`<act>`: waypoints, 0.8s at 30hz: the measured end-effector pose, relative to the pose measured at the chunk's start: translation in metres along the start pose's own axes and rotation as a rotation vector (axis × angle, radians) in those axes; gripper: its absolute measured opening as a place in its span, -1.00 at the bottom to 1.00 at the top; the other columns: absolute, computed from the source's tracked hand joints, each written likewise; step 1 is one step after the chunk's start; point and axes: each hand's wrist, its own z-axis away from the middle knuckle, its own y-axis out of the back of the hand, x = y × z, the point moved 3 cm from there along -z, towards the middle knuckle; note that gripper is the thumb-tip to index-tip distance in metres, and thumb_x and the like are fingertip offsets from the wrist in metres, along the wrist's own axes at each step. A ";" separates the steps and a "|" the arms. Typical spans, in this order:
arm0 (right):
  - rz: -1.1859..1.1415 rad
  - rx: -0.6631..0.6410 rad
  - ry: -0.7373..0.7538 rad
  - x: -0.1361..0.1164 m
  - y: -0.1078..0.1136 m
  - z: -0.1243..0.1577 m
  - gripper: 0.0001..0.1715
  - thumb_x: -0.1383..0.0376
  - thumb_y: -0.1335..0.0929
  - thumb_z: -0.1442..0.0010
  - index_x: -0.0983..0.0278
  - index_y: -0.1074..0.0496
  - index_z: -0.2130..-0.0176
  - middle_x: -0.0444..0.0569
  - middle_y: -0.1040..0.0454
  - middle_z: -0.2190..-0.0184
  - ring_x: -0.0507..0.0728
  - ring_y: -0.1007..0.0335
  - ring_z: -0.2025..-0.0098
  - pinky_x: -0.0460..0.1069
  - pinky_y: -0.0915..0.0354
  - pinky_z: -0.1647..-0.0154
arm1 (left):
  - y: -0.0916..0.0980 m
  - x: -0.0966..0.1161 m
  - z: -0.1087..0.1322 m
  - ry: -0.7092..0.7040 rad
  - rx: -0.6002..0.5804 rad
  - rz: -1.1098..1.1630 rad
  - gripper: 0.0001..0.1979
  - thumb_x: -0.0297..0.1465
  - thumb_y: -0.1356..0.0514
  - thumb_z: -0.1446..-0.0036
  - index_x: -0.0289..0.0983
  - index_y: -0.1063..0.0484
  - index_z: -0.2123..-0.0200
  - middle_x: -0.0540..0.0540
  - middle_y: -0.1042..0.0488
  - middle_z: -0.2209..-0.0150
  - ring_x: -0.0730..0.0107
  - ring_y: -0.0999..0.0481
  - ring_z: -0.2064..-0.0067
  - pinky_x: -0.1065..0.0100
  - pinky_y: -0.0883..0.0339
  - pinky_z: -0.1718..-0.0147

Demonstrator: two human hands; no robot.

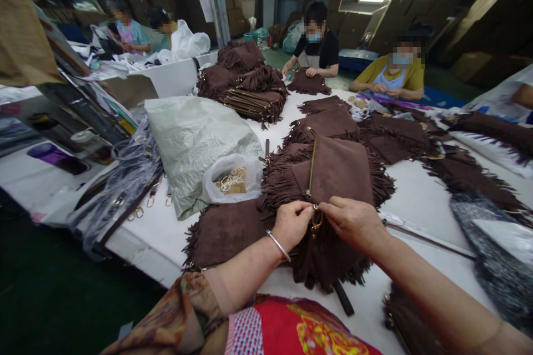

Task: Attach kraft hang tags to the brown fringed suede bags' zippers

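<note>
A brown fringed bag (333, 249) lies in front of me, its top edge pinched between my two hands. With thumb and forefinger my left hand (293, 226) grips it beside a small gold ring. My right hand (353, 222) pinches the same spot from the other side. A gold clasp (316, 222) hangs just below my fingertips. Behind it rests another brown bag (339, 166) with a gold zipper (312, 161) along its edge. Further fringed bags lie under and around these, one of them a flat bag (233, 233) to the left.
Left of the bags stand a white plastic bag (250, 175) of string tags and a large grey-green plastic sack (195, 133). Wrapped straps (133, 177) with gold clips lie along the left table edge. A tall stack of bags (250, 75) rises behind. Several co-workers sit across the tables.
</note>
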 end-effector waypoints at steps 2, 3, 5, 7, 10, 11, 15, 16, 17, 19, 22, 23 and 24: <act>0.024 -0.032 0.033 0.000 0.003 -0.002 -0.87 0.31 -0.30 -0.27 0.18 -0.46 0.20 -0.12 -0.39 0.43 0.06 -0.27 0.39 0.02 0.06 0.43 | -0.001 0.000 0.001 -0.002 0.008 -0.002 -0.80 -0.40 -0.18 -0.14 -0.30 -0.62 0.28 -0.09 -0.63 0.34 0.35 -0.55 0.31 0.38 -0.37 0.26; 0.040 -0.045 0.060 -0.001 0.005 -0.003 -0.88 0.33 -0.31 -0.25 0.19 -0.45 0.20 -0.12 -0.40 0.42 0.07 -0.28 0.39 0.02 0.07 0.43 | -0.001 0.000 0.001 0.001 0.015 -0.005 -0.80 -0.39 -0.19 -0.13 -0.30 -0.62 0.28 -0.08 -0.63 0.34 0.35 -0.55 0.32 0.38 -0.37 0.27; 0.066 -0.067 0.123 -0.002 0.008 -0.007 -0.90 0.36 -0.33 -0.23 0.22 -0.45 0.23 -0.10 -0.41 0.41 0.09 -0.27 0.39 0.03 0.07 0.44 | -0.001 0.000 -0.001 0.008 0.024 -0.008 -0.80 -0.38 -0.19 -0.12 -0.30 -0.62 0.30 -0.08 -0.62 0.36 0.36 -0.54 0.33 0.38 -0.36 0.28; 0.080 -0.075 0.170 -0.002 0.011 -0.013 -0.91 0.39 -0.34 -0.20 0.24 -0.44 0.25 -0.08 -0.41 0.40 0.10 -0.26 0.39 0.04 0.05 0.45 | 0.000 -0.001 -0.005 0.013 0.013 -0.002 -0.80 -0.37 -0.19 -0.11 -0.29 -0.62 0.32 -0.07 -0.61 0.38 0.36 -0.52 0.34 0.38 -0.34 0.30; 0.061 -0.077 0.185 -0.004 0.015 -0.016 -0.93 0.39 -0.33 -0.21 0.28 -0.44 0.26 -0.04 -0.43 0.38 0.12 -0.28 0.37 0.03 -0.01 0.45 | -0.001 -0.001 -0.009 0.037 -0.029 0.033 -0.79 -0.32 -0.21 -0.07 -0.31 -0.62 0.37 -0.08 -0.60 0.41 0.34 -0.50 0.35 0.37 -0.32 0.30; 0.045 -0.080 0.183 -0.006 0.016 -0.016 -0.92 0.38 -0.32 -0.23 0.29 -0.44 0.28 -0.03 -0.43 0.37 0.13 -0.29 0.36 0.03 -0.04 0.45 | -0.002 -0.001 -0.009 0.064 -0.044 0.059 -0.78 -0.30 -0.23 -0.04 -0.32 -0.61 0.38 -0.08 -0.60 0.41 0.34 -0.50 0.35 0.37 -0.31 0.31; -0.039 -0.061 0.161 -0.012 0.018 -0.015 -0.80 0.33 -0.26 -0.30 0.29 -0.47 0.27 0.01 -0.46 0.32 0.16 -0.36 0.31 0.02 -0.18 0.49 | -0.001 -0.010 -0.015 0.283 -0.154 0.216 -0.64 -0.16 -0.34 0.09 -0.34 -0.60 0.31 -0.11 -0.60 0.35 0.32 -0.49 0.35 0.38 -0.31 0.38; -0.060 -0.039 0.131 -0.010 0.017 -0.016 -0.78 0.33 -0.26 -0.30 0.31 -0.47 0.30 0.02 -0.47 0.30 0.16 -0.38 0.30 0.02 -0.22 0.50 | -0.001 -0.012 -0.020 0.332 -0.205 0.246 -0.61 -0.16 -0.37 0.13 -0.34 -0.59 0.29 -0.10 -0.60 0.35 0.32 -0.49 0.36 0.38 -0.32 0.39; -0.083 -0.021 0.110 -0.007 0.016 -0.017 -0.78 0.33 -0.27 -0.28 0.31 -0.48 0.33 0.01 -0.48 0.30 0.17 -0.40 0.30 0.02 -0.24 0.51 | -0.001 -0.014 -0.026 0.394 -0.260 0.269 -0.58 -0.18 -0.41 0.18 -0.34 -0.59 0.28 -0.10 -0.59 0.36 0.32 -0.49 0.37 0.38 -0.33 0.39; -0.117 -0.005 0.057 -0.001 0.015 -0.017 -0.80 0.33 -0.28 -0.27 0.30 -0.49 0.33 -0.02 -0.49 0.27 0.19 -0.44 0.28 0.02 -0.29 0.51 | -0.001 -0.015 -0.035 0.499 -0.339 0.285 -0.55 -0.22 -0.47 0.27 -0.34 -0.57 0.29 -0.08 -0.58 0.37 0.34 -0.48 0.40 0.39 -0.34 0.44; -0.189 -0.019 -0.009 0.006 0.016 -0.012 -0.80 0.33 -0.27 -0.27 0.27 -0.50 0.26 -0.05 -0.52 0.22 0.20 -0.48 0.23 0.03 -0.34 0.49 | 0.000 -0.017 -0.040 0.618 -0.362 0.278 -0.56 -0.32 -0.51 0.39 -0.32 -0.55 0.35 -0.03 -0.56 0.41 0.37 -0.47 0.44 0.42 -0.35 0.51; -0.213 -0.034 -0.019 0.008 0.016 -0.010 -0.80 0.33 -0.27 -0.27 0.27 -0.50 0.23 -0.07 -0.53 0.20 0.20 -0.48 0.22 0.03 -0.34 0.49 | 0.001 -0.019 -0.040 0.637 -0.358 0.278 -0.58 -0.35 -0.51 0.40 -0.31 -0.54 0.38 -0.02 -0.55 0.43 0.38 -0.47 0.45 0.43 -0.36 0.51; -0.237 -0.056 -0.020 0.009 0.016 -0.009 -0.79 0.33 -0.27 -0.26 0.26 -0.50 0.21 -0.08 -0.53 0.19 0.20 -0.49 0.22 0.03 -0.33 0.50 | 0.002 -0.022 -0.041 0.645 -0.355 0.282 -0.60 -0.38 -0.51 0.40 -0.31 -0.53 0.39 -0.01 -0.55 0.44 0.37 -0.48 0.44 0.42 -0.38 0.50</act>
